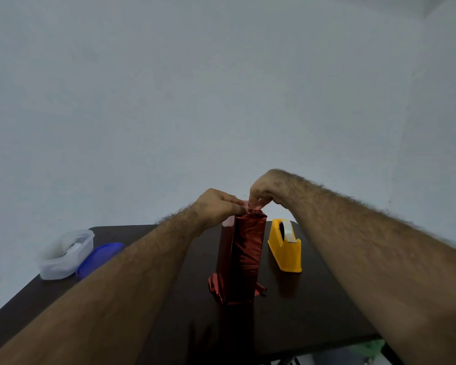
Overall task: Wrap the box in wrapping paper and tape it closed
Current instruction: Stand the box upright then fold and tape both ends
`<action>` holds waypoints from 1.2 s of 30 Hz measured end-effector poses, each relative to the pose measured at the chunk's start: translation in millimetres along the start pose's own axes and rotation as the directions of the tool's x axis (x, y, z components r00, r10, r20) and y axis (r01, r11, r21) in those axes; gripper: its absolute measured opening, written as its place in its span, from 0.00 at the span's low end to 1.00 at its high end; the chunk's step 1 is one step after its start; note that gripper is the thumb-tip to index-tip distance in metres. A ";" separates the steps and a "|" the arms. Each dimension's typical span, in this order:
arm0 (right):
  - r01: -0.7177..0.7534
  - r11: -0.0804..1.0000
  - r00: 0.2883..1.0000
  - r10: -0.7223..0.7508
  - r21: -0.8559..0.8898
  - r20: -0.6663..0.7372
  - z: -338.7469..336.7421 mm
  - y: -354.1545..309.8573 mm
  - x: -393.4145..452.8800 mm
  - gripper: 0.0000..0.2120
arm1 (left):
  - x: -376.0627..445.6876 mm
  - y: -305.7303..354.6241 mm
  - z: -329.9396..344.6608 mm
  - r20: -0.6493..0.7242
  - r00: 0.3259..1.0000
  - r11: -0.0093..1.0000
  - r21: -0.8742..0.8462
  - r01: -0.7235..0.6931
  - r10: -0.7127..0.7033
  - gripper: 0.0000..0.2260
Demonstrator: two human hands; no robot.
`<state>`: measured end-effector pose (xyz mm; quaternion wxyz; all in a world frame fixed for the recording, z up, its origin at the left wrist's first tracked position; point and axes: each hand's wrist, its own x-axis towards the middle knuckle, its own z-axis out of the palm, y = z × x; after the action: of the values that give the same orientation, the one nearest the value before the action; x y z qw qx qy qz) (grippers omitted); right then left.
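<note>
Most of the box point(241, 256) wears red paper; left hand point(216, 206) and right hand point(266, 192) pinch its top flap shut, bottom still loose.

Both bare forearms outstretched, left hand point(217, 205) and right hand point(265, 192) pinched together, fingertips nearly touching

The upright red-wrapped box point(241, 256) stands mid-table as the tallest obstacle, its top end closed off by the left hand point(217, 206) and right hand point(265, 192) pinching there, while both forearms slant in from 7 and 4 o'clock and bar those sides. At 3 o'clock the yellow tape dispenser point(286, 246) sits near the box, leaving only a narrow lane between them. Out at 9 o'clock the clear container point(63, 255) and blue lid point(98, 258) crowd the table point(300, 312) edge, and bare tabletop lies open at 6 o'clock.
</note>
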<state>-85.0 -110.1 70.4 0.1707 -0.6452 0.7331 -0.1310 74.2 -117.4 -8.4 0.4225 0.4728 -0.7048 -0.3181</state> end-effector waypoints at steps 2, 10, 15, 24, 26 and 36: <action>-0.035 0.999 0.998 0.034 -0.033 -0.048 -0.1 5.7 -1.8 0.36 | 0.0 -1.6 -2.9 0.005 1.000 1.000 -0.022 0.010 -0.010 0.11; -0.263 0.808 0.965 0.208 0.527 0.162 20.9 31.8 3.5 0.09 | 4.8 -4.5 2.1 0.002 1.000 0.999 -0.035 -0.025 0.025 0.11; -0.191 0.803 0.982 0.162 0.565 0.102 32.9 27.0 2.1 0.13 | 3.3 -5.9 -0.6 -0.013 1.000 0.999 -0.040 -0.001 0.001 0.12; -0.134 0.819 0.990 0.089 0.558 0.107 44.4 40.5 16.6 0.15 | 3.1 -10.3 -1.6 -0.018 1.000 0.999 -0.054 -0.006 0.005 0.12; -0.133 0.798 0.991 0.095 0.588 0.095 46.0 40.9 19.5 0.12 | 4.2 -10.7 -0.9 -0.012 1.000 0.998 -0.059 -0.014 0.013 0.12; 0.035 0.809 0.985 0.072 0.587 -0.158 50.7 31.8 14.3 0.10 | 2.3 -9.5 4.8 -0.025 1.000 0.994 -0.104 -0.016 0.013 0.11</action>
<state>-94.0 -118.7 10.2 0.2989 -0.5397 0.6750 -0.4046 73.2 -122.7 -17.9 0.4574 0.4489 -0.6855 -0.3455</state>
